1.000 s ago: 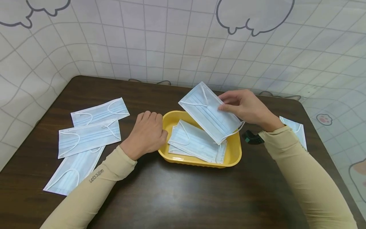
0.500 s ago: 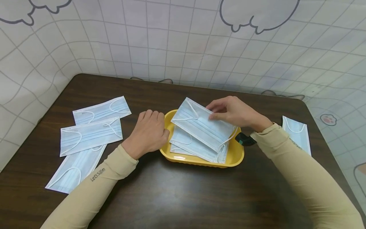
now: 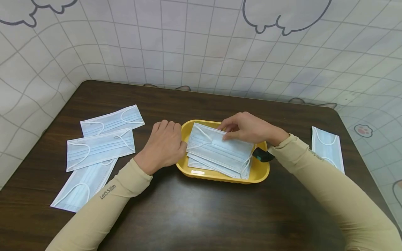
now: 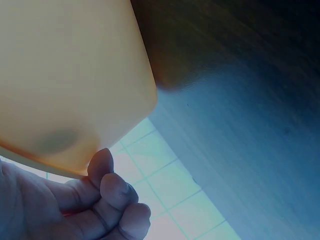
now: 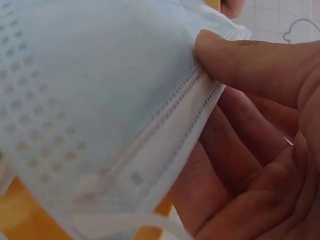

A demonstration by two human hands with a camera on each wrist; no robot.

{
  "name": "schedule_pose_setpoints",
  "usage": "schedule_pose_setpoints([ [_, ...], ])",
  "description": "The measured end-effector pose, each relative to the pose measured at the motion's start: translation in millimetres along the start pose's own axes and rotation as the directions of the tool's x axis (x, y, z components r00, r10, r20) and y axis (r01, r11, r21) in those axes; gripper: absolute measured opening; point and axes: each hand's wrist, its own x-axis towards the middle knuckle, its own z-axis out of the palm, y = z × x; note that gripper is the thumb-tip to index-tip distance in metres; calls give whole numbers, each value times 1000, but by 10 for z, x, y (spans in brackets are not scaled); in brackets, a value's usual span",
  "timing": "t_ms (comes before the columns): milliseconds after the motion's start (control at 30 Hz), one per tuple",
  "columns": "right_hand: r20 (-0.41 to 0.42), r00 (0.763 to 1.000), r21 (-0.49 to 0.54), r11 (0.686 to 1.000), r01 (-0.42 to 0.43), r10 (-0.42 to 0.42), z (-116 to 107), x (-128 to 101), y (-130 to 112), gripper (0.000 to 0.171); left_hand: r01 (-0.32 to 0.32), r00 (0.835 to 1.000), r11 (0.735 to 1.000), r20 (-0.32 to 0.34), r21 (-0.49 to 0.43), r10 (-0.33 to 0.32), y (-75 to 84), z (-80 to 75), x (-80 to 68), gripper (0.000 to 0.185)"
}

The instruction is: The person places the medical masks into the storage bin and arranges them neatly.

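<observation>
A yellow tray [image 3: 261, 172] in the middle of the dark table holds a stack of light-blue face masks. My right hand [image 3: 224, 131] pinches the far edge of the top mask [image 3: 220, 150], which lies almost flat on the stack. In the right wrist view the thumb [image 5: 250, 60] presses that mask [image 5: 90, 100] against the fingers. Fingers curled, my left hand [image 3: 166, 144] rests on the table against the tray's left rim. The left wrist view shows its curled fingers [image 4: 117, 192] beside the tray wall [image 4: 65, 75], holding nothing.
Three more masks lie overlapping at the table's left [image 3: 112, 120] [image 3: 100, 149] [image 3: 83, 184]. One mask [image 3: 327, 148] lies near the right edge. A black wrist camera [image 3: 262, 155] sits under the right wrist. A tiled wall backs the table [image 3: 201, 209].
My right hand has lowered the mask from above the tray's far side down and left onto the stack. The left hand has stayed against the tray.
</observation>
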Motion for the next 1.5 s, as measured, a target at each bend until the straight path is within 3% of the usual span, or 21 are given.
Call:
schedule_pose_setpoints([
  [400, 26, 1000, -30, 1000, -1, 2, -35, -32, -38, 23, 0, 1000, 1000, -1, -1, 0, 17, -23, 2, 29],
  [1133, -94, 993, -46, 996, -74, 70, -325, -454, 20, 28, -8, 1000, 1000, -12, 0, 8, 25, -11, 2, 24],
  [1500, -161, 974, 16, 987, -159, 160, -393, -686, 152, 30, 10, 1000, 1000, 24, -7, -9, 28, -22, 1, 28],
])
